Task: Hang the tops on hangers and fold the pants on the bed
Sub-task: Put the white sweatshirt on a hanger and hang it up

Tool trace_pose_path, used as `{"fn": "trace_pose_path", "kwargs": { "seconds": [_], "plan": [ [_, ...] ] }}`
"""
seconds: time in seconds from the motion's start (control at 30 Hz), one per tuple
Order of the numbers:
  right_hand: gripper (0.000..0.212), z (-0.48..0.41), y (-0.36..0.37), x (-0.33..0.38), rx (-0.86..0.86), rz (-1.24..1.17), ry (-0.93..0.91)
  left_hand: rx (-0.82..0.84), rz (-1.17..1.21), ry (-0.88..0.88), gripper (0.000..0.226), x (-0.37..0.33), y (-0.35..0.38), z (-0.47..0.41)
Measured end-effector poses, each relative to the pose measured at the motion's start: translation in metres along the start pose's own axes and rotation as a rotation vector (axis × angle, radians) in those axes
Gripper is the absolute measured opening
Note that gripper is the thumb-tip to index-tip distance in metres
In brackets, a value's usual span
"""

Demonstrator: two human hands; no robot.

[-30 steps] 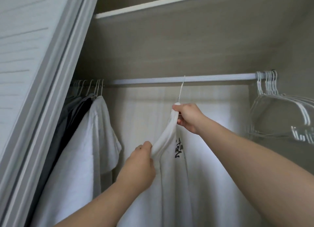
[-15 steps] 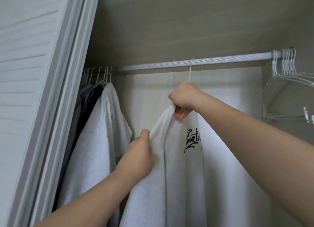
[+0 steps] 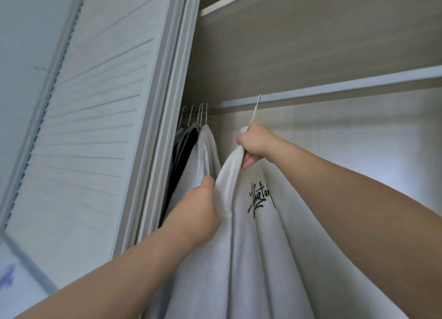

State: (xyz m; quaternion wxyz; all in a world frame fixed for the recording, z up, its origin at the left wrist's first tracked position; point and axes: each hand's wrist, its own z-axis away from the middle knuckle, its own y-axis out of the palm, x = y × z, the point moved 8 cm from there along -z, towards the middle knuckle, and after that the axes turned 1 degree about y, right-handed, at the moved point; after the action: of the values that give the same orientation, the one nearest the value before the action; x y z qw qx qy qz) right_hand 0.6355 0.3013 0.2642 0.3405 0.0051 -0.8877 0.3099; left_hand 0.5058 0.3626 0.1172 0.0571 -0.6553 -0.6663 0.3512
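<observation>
1. Head view looks up into an open closet (image 3: 334, 139); a metal rail (image 3: 334, 89) runs across it, and everything it holds hangs from that rail.
2. A white top (image 3: 275, 247) with a black script print on the chest hangs below the rail on a thin white hanger (image 3: 255, 110). The hanger's hook reaches up to the rail, a little way in from the rail's left end.
3. Directly under the rail, the right hand (image 3: 256, 144) grips the neck of the white top where the hanger stem comes out, fingers curled round the bunched cloth.
4. Lower down from the rail and slightly to the left, the left hand (image 3: 198, 211) pinches a thick fold of the top's shoulder fabric in a closed grasp.
5. At the rail's left end a cluster of hanger hooks (image 3: 196, 113) carries a pale grey top (image 3: 207, 151) and, further left, dark garments (image 3: 184, 151) packed close together.
6. Left of the rail stands a white louvred door (image 3: 95, 127), whose frame hides part of the dark garments.
</observation>
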Motion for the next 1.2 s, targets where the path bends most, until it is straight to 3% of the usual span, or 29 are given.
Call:
{"fn": "trace_pose_path", "kwargs": {
  "seconds": [0.27,0.57,0.73,0.87,1.03,1.2],
  "plan": [
    [0.017,-0.04,0.057,0.002,0.148,-0.308,0.053,0.029,-0.142,-0.136,0.02,0.027,-0.007,-0.006],
    [0.008,-0.085,0.097,-0.009,0.222,-0.319,-0.054,0.074,-0.274,-0.241,0.026,0.043,0.006,-0.023],
    [0.033,-0.081,0.095,-0.017,0.076,-0.117,-0.261,0.093,-0.284,-0.227,0.027,0.04,0.006,-0.013],
    [0.061,-0.049,0.078,-0.018,-0.057,-0.062,-0.364,0.102,-0.27,-0.065,0.024,0.016,-0.011,0.013],
    [0.069,0.026,0.051,0.02,-0.233,-0.016,-0.581,0.015,-0.606,0.201,0.035,-0.015,-0.075,0.074],
    [0.069,0.13,0.065,0.079,-0.219,0.04,-0.713,-0.006,-0.84,0.101,0.05,-0.013,-0.165,0.157]
  ]
}}
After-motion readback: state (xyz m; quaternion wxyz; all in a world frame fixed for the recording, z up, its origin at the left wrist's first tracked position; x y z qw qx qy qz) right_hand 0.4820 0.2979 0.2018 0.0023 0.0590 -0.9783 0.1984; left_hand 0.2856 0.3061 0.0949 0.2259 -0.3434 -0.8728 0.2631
